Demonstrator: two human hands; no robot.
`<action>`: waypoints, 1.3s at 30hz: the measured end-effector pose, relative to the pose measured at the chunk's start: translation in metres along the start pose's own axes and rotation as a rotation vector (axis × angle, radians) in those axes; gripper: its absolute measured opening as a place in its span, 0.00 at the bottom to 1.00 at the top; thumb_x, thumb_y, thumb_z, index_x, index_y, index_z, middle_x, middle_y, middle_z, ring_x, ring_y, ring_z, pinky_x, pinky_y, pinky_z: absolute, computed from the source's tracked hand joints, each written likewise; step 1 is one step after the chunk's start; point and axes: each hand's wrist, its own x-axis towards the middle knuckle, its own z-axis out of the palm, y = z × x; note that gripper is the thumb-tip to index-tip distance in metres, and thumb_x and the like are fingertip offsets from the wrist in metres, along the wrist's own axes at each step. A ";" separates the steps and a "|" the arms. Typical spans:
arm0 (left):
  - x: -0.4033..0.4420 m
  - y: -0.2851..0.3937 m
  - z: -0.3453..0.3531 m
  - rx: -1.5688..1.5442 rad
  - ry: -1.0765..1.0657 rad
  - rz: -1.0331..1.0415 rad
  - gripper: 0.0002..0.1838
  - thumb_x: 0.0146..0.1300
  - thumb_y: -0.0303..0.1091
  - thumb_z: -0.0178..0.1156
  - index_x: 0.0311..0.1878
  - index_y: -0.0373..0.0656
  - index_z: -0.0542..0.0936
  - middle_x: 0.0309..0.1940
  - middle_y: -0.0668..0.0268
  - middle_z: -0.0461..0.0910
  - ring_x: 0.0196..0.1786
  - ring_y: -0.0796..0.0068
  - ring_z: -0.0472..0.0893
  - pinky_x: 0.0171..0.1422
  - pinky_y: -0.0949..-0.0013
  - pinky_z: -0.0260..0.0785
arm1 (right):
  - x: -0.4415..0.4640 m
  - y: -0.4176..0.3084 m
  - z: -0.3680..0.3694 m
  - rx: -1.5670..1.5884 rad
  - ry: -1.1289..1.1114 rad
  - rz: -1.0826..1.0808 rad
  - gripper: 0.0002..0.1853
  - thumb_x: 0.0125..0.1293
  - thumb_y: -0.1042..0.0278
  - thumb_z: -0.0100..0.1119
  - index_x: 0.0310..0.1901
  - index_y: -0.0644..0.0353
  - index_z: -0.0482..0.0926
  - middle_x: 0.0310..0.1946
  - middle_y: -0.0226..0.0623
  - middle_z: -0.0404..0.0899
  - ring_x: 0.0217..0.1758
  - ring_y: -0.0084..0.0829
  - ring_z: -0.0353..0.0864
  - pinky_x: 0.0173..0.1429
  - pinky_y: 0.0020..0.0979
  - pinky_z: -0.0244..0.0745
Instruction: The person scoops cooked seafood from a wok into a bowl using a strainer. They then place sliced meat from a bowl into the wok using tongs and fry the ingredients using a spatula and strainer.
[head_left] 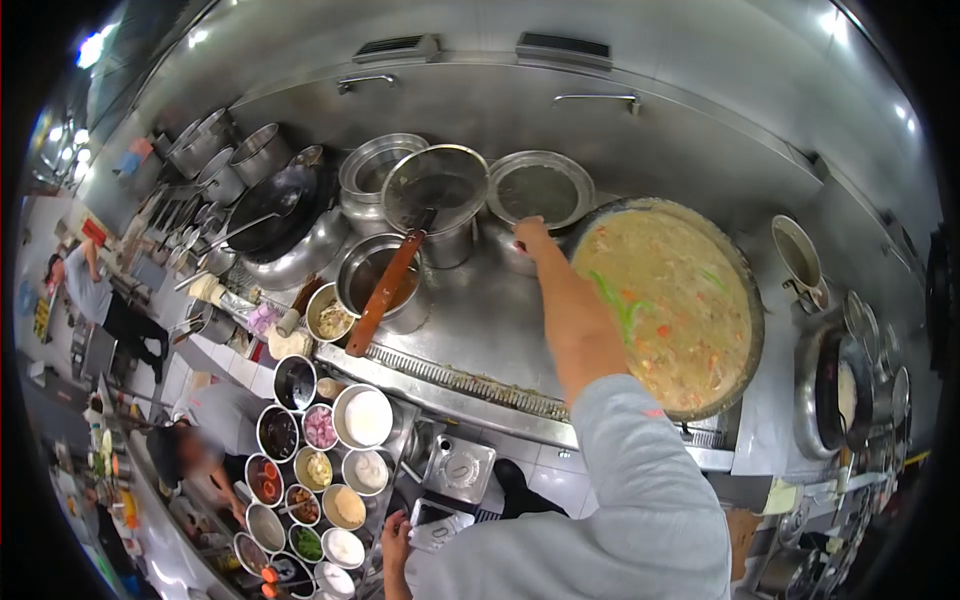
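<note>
Right grip (pixel 532 232): fingers curled, at near rim of a metal pot (pixel 588 190) of dark liquid; cannot tell whether closed on anything. Left grip (pixel 396 537): low by the body, fingers bent, contents unclear; nearest are the ingredient containers, e.g. a bowl of white stuff (pixel 387 471). Just right of the reaching forearm: broad pan (pixel 757 320) full of thick yellowish stew (pixel 665 310), orange bits, green strips. Left of the pot: round strainer (pixel 398 265), wooden handle slanting over a smaller pot (pixel 410 316). Farther left on the worktop (pixel 480 320): black wok (pixel 250 228), ladle inside. Two other people, far left.
</note>
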 end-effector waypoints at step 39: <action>-0.052 -0.074 0.139 0.104 -0.732 0.176 0.17 0.64 0.35 0.54 0.56 0.44 0.74 0.36 0.68 0.78 0.34 0.80 0.77 0.30 0.76 0.70 | -0.620 0.410 -0.163 -0.658 0.597 -0.701 0.13 0.55 0.76 0.52 0.44 0.56 0.71 0.33 0.42 0.75 0.29 0.45 0.79 0.30 0.44 0.74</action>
